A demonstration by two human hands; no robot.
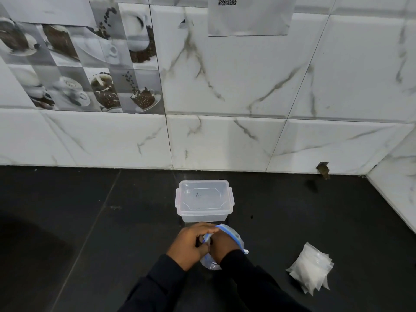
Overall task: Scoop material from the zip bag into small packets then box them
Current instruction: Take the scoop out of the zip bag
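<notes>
A clear zip bag with a blue zip strip sits on the dark counter just in front of a lidded clear plastic box. My left hand and my right hand are side by side, both closed on the bag's top edge. Most of the bag is hidden behind my hands. A stack of small clear packets, some holding white material, lies on the counter to the right, apart from my hands.
The dark counter runs back to a white marble-tiled wall, which turns a corner at the right. A small chipped hole marks the wall's base at the right.
</notes>
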